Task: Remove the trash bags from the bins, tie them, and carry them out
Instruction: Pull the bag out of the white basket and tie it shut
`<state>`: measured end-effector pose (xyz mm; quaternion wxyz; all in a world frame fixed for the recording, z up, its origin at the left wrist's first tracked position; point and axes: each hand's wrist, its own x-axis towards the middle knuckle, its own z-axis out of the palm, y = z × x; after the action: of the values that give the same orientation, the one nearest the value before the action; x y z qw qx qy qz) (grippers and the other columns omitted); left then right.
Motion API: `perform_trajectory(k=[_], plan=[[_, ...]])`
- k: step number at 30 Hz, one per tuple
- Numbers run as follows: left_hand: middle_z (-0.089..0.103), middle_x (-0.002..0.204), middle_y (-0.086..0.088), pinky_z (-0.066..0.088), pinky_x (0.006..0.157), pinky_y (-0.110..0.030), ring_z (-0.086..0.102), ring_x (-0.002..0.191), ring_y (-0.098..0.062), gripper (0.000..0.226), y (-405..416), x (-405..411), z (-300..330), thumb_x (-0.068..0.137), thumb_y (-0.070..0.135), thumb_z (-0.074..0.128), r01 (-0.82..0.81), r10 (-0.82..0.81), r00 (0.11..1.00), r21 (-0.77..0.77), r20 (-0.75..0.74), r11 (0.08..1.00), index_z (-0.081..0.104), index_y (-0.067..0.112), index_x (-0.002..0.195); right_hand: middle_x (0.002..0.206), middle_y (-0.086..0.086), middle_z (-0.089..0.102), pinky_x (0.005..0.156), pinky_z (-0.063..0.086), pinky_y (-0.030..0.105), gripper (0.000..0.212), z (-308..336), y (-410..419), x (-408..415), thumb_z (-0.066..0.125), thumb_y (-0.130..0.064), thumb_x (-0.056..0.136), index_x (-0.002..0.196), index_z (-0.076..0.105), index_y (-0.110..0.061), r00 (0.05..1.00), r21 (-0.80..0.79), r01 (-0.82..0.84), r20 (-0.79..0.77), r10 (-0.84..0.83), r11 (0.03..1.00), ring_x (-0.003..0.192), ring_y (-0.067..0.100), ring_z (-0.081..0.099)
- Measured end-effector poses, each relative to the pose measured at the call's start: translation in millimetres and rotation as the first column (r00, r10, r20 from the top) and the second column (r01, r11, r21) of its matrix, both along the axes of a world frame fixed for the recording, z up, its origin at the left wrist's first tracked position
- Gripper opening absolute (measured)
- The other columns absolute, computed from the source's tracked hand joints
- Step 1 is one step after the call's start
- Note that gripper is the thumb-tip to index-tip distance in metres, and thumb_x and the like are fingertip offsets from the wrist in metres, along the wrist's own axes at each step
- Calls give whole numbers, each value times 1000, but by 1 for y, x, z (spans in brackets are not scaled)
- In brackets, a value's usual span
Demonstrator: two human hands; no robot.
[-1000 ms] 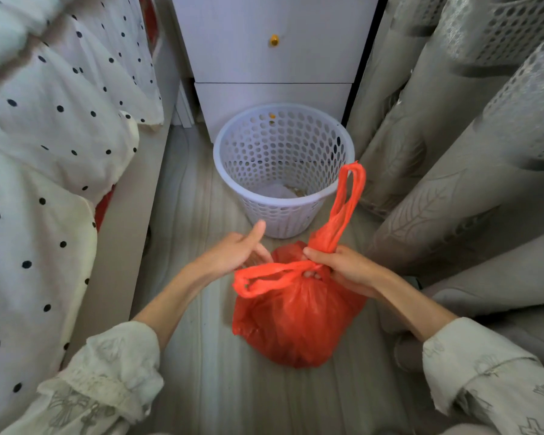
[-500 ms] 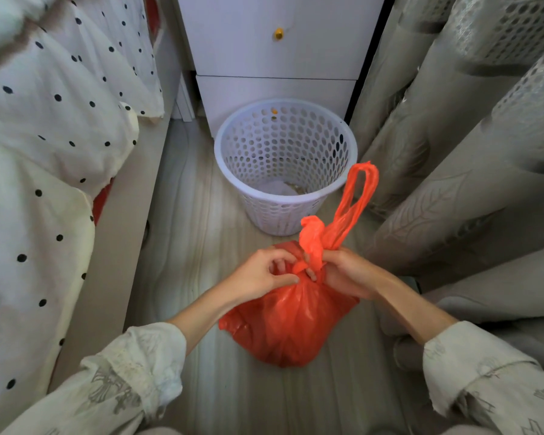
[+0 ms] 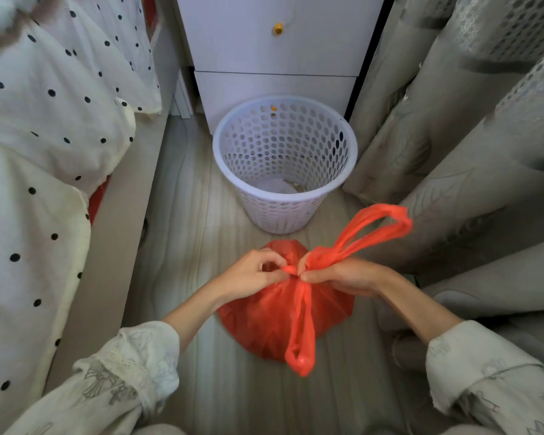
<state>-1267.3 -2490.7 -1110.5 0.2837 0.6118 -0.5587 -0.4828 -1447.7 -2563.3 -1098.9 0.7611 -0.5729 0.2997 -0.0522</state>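
Observation:
A full red trash bag (image 3: 264,321) sits on the wooden floor in front of me. My left hand (image 3: 252,274) pinches the bag's gathered neck from the left. My right hand (image 3: 343,276) grips the same neck from the right, at the base of one handle loop (image 3: 377,227) that sticks up and to the right. The other handle loop (image 3: 300,337) hangs down over the front of the bag. Just behind the bag stands a white perforated bin (image 3: 285,164) with no bag in it and a bit of litter at its bottom.
A white drawer cabinet (image 3: 277,58) with a gold knob stands behind the bin. A bed with polka-dot bedding (image 3: 44,152) lines the left side. Grey curtains (image 3: 468,136) hang along the right. The strip of floor between them is narrow.
One handle loop that stood up by my hands now hangs down over the bag's front. The other loop has swung lower to the right. Both hands stay at the neck.

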Motion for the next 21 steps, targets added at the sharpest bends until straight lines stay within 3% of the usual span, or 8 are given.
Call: perform_trajectory(k=[3, 6, 8, 10, 13, 17, 21], plan=[[56, 69, 8, 37, 64, -18, 47, 62, 0, 15, -1, 1, 1, 81, 7, 64, -37, 42, 998, 89, -51, 995, 63, 20, 76, 70, -8, 52, 65, 39, 15, 24, 2, 2, 6, 64, 1, 77, 72, 55, -20, 986, -301, -56, -167, 5, 952, 65, 2, 48], [51, 62, 5, 32, 52, -11, 44, 48, 6, 19, 0, -5, 7, 83, 4, 61, -48, 60, 993, 112, -105, 993, 61, 19, 71, 70, -9, 49, 60, 38, 11, 19, 1, 4, 11, 63, -2, 76, 81, 52, -16, 966, -609, 15, -196, -168, 793, 61, -3, 47], [51, 63, 7, 32, 51, -7, 45, 45, 9, 13, 0, -10, 13, 83, 1, 60, -65, 78, 987, 98, -140, 993, 62, 12, 76, 73, -10, 51, 61, 36, 5, 18, -1, 5, 12, 63, -11, 76, 92, 54, -12, 951, -739, 9, -202, -234, 674, 67, -3, 48], [52, 65, 9, 33, 51, -5, 46, 46, 11, 10, -2, -13, 16, 83, 0, 60, -56, 66, 988, 74, -137, 996, 63, 9, 79, 72, -15, 51, 61, 34, 4, 17, -5, 4, 11, 60, -22, 75, 90, 56, -15, 941, -787, 4, -206, -269, 617, 68, -2, 47], [54, 63, 6, 34, 51, -7, 45, 47, 8, 18, -2, -14, 13, 83, 3, 61, -42, 54, 990, 90, -132, 995, 62, 16, 71, 62, -13, 55, 61, 36, 7, 8, -11, 8, 14, 58, -21, 74, 80, 56, -26, 918, -724, 104, -193, -346, 682, 61, -11, 53], [58, 53, 14, 37, 52, -5, 48, 47, 9, 14, 3, -10, 5, 80, 1, 65, -126, 144, 979, 122, -148, 985, 67, 13, 72, 61, 3, 58, 59, 43, 22, 12, -6, 15, 21, 64, -3, 70, 81, 66, -6, 856, -363, 356, -243, -456, 861, 54, 3, 51], [63, 69, 1, 39, 57, -7, 53, 55, 5, 9, 3, -5, 12, 81, 9, 65, -138, 162, 977, 169, -137, 976, 72, 4, 86, 64, 0, 60, 61, 42, 22, 7, 1, 13, 22, 64, -2, 78, 79, 65, -9, 850, -34, 509, -140, -508, 860, 60, 9, 52]])
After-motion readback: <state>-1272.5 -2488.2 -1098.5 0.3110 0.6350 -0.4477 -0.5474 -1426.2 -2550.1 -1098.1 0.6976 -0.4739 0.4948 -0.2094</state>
